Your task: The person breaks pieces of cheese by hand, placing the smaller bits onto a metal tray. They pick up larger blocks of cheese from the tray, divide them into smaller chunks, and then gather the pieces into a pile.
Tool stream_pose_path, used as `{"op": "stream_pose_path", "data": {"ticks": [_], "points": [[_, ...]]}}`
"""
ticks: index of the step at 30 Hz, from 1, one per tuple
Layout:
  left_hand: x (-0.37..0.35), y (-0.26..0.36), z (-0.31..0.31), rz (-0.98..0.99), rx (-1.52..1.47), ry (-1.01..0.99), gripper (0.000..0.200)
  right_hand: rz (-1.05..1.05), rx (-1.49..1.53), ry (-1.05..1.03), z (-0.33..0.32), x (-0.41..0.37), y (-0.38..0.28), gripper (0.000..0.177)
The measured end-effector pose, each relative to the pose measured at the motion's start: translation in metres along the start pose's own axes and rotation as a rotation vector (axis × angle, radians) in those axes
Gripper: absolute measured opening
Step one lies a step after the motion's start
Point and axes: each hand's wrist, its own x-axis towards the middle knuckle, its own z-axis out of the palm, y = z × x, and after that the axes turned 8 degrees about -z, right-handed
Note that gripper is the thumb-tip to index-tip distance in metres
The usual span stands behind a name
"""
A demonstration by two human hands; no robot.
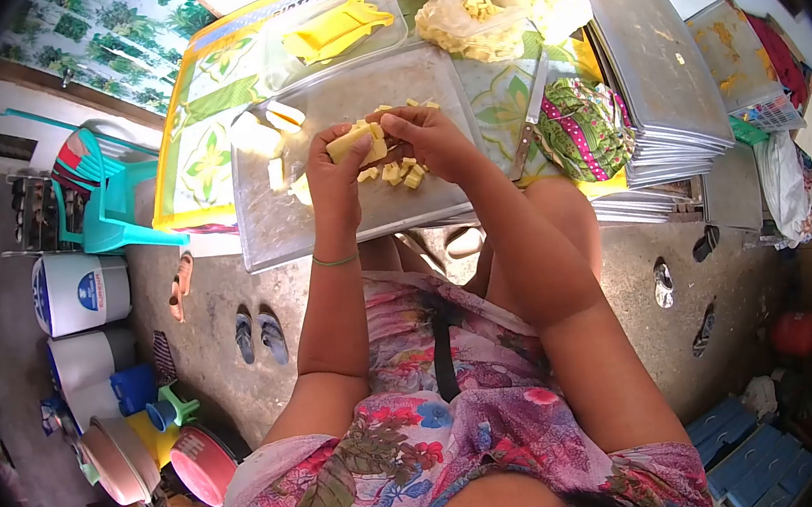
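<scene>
A flowered cloth [208, 156] covers the table, and a metal tray [274, 226] sits at its near edge. Above the tray, my left hand [330, 165] is curled snugly round a pale yellow block [348, 145]. My right hand [434, 142] has its fingers drawn together at the block's end; I can't tell whether they pinch a piece. It looks light, soft and easily dented, so I'd hold its long sides gently. Small yellow chunks [404, 172] lie below.
</scene>
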Motion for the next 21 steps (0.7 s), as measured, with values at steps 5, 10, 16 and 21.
{"op": "stream_pose_path", "data": {"ticks": [5,10,16,21], "points": [[0.003,-0.005,-0.006,0.017,-0.002,-0.009,0.031,-0.068,-0.168,-0.089,-0.005,0.001,0.004,0.041],[0.004,-0.005,-0.006,0.02,-0.007,-0.017,0.032,0.008,-0.043,-0.056,-0.006,-0.001,0.002,0.042],[0.002,0.003,-0.003,0.002,-0.049,-0.044,0.024,0.015,0.135,-0.051,-0.007,0.002,0.003,0.036],[-0.002,0.005,-0.008,-0.099,-0.214,-0.04,0.022,0.022,0.111,0.007,-0.005,0.002,-0.002,0.03]]}}
